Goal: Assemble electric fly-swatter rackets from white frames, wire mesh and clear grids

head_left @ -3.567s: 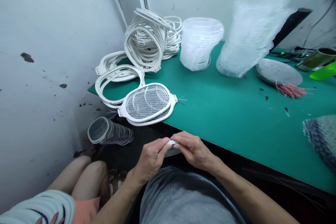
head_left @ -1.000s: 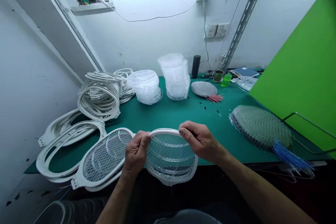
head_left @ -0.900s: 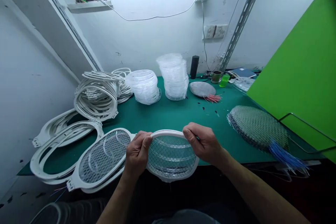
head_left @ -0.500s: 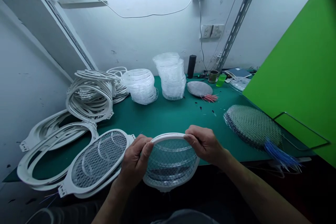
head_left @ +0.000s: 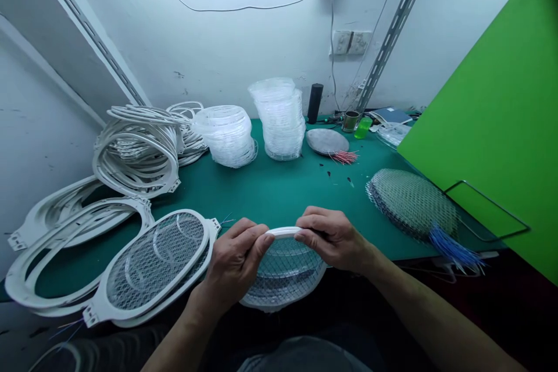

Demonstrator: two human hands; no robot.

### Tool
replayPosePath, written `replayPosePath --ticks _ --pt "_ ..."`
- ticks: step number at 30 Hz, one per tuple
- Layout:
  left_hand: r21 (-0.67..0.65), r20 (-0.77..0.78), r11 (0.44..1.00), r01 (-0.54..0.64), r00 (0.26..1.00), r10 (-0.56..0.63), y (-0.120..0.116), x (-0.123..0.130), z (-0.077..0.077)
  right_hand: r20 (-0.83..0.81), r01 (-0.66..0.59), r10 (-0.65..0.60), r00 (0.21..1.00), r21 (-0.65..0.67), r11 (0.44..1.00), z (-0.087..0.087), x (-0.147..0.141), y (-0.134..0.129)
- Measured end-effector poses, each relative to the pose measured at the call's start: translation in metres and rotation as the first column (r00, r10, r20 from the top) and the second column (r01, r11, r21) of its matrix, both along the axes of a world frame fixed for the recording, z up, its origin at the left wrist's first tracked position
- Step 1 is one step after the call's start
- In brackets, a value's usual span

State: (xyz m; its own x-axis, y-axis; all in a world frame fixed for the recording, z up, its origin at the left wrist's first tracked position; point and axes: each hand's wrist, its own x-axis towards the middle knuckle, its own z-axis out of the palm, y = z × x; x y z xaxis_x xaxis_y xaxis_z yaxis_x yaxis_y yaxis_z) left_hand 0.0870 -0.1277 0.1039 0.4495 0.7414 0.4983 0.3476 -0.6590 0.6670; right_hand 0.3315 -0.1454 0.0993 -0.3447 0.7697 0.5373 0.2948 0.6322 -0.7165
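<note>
The left hand (head_left: 233,267) and right hand (head_left: 333,238) have their fingers clamped on the top rim of a white plastic swatter frame (head_left: 283,279), held just off the near edge of the tabletop (head_left: 270,186). It looks light, with delicate mesh, so the stiff rim is the place to grip.

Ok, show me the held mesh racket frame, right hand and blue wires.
Mesh racket frame (head_left: 283,274), head view, on its mesh.
Right hand (head_left: 333,238), head view, on its back.
Blue wires (head_left: 453,251), head view, on the bundle's middle.
</note>
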Motion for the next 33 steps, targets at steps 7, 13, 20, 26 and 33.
replayPosePath --ticks 7,13,20,26,33 --pt "-0.208 0.001 0.974 -0.091 0.996 0.094 0.020 0.015 0.000 -0.052 0.038 -0.052 0.997 -0.237 0.971 -0.006 0.003 0.020" --pt "-0.498 0.071 0.867 -0.012 0.996 0.054 0.051 0.025 -0.020 -0.002 0.105 -0.117 0.993 -0.429 0.897 -0.021 0.009 0.051" --pt "-0.661 0.222 0.750 0.002 0.956 0.194 0.085 0.021 -0.064 -0.206 -0.009 -0.191 0.960 -0.703 0.711 -0.033 0.008 0.076" --pt "-0.841 0.328 0.537 0.062 0.849 0.415 0.109 0.003 -0.079 -0.319 -0.139 -0.190 0.928 -0.772 0.620 -0.043 -0.001 0.056" --pt "-0.911 0.322 0.401 0.093 0.769 0.552 0.117 0.016 -0.073 -0.074 0.181 -0.287 0.955 -0.620 0.763 -0.049 0.006 0.070"
